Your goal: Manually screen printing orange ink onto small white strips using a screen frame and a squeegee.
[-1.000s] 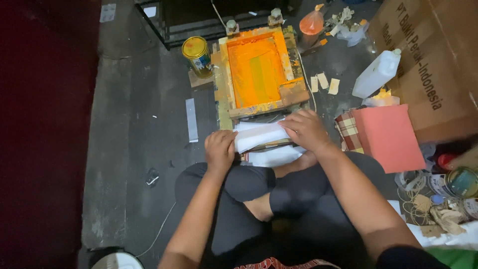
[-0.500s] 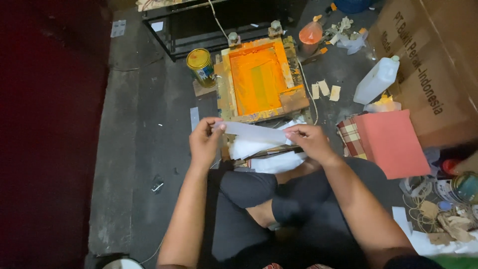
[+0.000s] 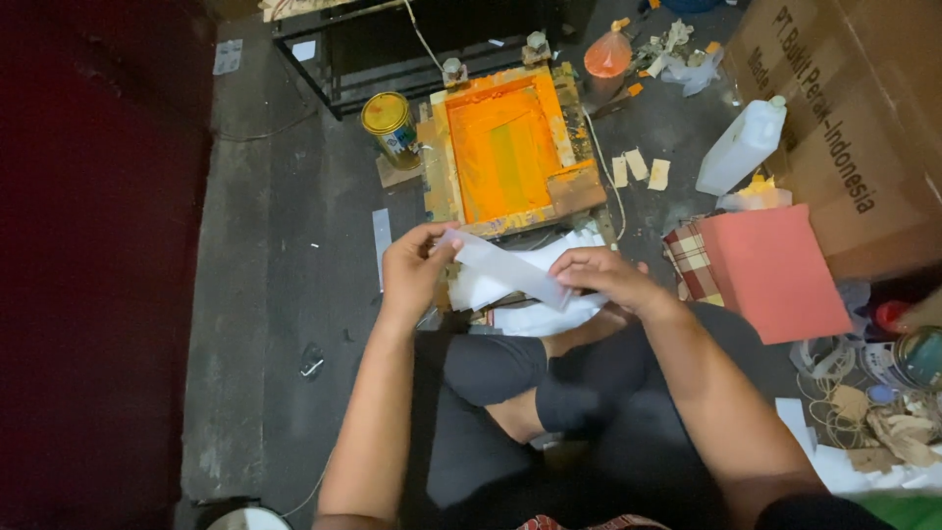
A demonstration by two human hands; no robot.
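White sheet (image 3: 510,270) pinched between left hand (image 3: 412,270) and right hand (image 3: 603,280), both grasping its ends. Paper stack (image 3: 549,314) below partly hidden by the right hand.

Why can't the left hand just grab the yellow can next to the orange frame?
It probably could. The yellow can stands on open floor ahead of the left hand, nothing blocking it. But that hand is pinching one end of a white sheet, which the right hand also holds, so it would need to let go first.

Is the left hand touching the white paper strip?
Touching. The head view shows the left hand pinching one end of the white paper strip between its fingers.
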